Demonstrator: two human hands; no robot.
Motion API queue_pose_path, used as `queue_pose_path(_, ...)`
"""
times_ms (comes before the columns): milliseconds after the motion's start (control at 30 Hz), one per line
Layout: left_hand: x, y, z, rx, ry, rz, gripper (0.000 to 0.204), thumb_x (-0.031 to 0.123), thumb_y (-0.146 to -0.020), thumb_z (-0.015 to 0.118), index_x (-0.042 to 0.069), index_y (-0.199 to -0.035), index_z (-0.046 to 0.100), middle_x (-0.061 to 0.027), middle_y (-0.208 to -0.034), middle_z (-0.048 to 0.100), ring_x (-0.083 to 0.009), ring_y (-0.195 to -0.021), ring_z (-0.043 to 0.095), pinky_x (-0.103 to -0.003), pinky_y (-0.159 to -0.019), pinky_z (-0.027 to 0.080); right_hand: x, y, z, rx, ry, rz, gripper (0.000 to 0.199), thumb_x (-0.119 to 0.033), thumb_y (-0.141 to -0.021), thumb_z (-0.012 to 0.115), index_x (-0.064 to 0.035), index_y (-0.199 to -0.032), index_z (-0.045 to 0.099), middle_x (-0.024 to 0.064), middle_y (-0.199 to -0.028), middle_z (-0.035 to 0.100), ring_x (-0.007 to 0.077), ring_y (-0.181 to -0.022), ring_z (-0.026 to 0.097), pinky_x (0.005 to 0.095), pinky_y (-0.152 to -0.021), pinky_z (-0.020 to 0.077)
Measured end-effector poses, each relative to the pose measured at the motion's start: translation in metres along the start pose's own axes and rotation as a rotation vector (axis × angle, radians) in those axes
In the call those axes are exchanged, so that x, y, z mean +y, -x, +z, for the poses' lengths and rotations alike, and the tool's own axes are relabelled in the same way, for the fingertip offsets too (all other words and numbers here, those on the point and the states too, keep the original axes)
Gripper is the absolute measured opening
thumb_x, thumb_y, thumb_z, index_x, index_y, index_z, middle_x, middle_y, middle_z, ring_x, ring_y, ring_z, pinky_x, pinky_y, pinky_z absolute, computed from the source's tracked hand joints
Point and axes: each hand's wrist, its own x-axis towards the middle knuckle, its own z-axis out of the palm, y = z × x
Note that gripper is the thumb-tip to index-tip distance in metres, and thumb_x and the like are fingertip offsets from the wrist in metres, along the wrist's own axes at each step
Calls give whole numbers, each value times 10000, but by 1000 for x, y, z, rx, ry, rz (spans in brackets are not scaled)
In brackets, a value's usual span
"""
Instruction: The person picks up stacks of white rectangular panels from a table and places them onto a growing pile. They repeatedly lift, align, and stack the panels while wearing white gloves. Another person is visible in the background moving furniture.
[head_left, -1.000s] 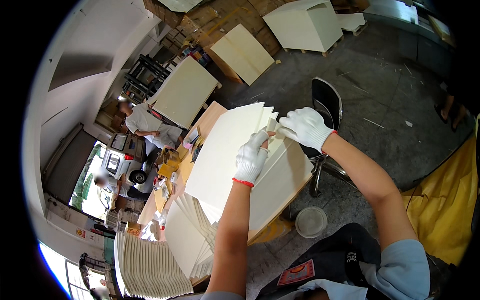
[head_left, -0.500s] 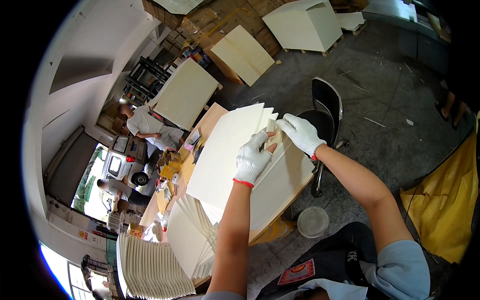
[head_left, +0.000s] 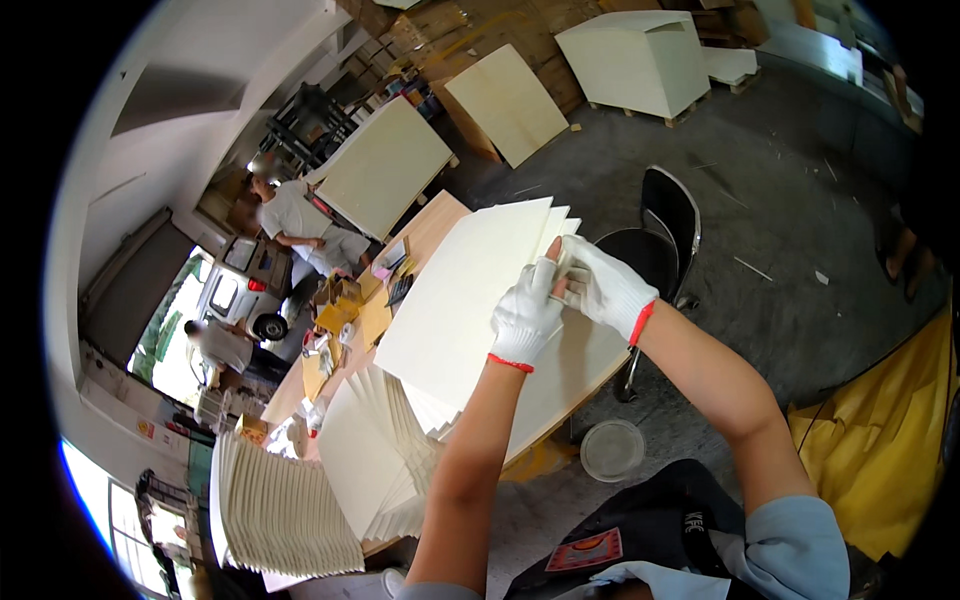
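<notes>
My left hand [head_left: 528, 312] and my right hand [head_left: 606, 286] meet above the right edge of a stack of large white boards [head_left: 465, 295] on the table. Both wear white knitted gloves with red cuffs; bare fingertips show on the left one. The left fingers are bent, with the index finger pointing up and the thumb against the right glove. My right fingers curl toward the left ones. Whatever lies between the hands is hidden, apart from a pale edge beside the fingertips. Fanned white sheets [head_left: 365, 450] lie nearer me, on the left.
A thick stack of curved white sheets [head_left: 285, 510] stands at the table's near left end. A black chair [head_left: 672, 215] is beyond the right edge, with a round lidded bucket [head_left: 612, 450] on the floor. Two people [head_left: 300, 225] stand left, beyond the wooden table [head_left: 425, 225].
My hands have come closer together, and the right fingers now meet the left ones. The pale piece seen between them before is mostly covered. The whole view has shifted slightly.
</notes>
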Motion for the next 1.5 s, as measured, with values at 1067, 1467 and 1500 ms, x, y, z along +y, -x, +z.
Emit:
queue_pose_path(1067,-46,274,-87,215,2010,-957,543,243,-1037,667,-10,-1478,476,-159,-1408,620,-289,-1234,653,-402,-1023,562,38,151,-19,65,803,97,324,-168,-935,709,3,-1205,656,104,-1185,686,221,-1103,676,385,-938,560)
queue_pose_path(1467,-66,362,-200,780,1312,-964,437,44,-984,673,33,-1407,561,-98,-1311,646,-228,-1181,644,-392,-1016,539,164,89,100,-230,870,140,433,-165,-943,747,46,-1299,619,133,-1209,706,203,-1127,676,341,-1003,537)
queue_pose_path(1500,-77,368,-212,895,1360,-916,463,35,-989,655,47,-1436,534,-105,-1346,627,-243,-1196,642,-416,-1028,544,186,82,122,-301,854,155,444,-182,-947,753,44,-1305,616,133,-1216,705,201,-1136,673,340,-1011,534)
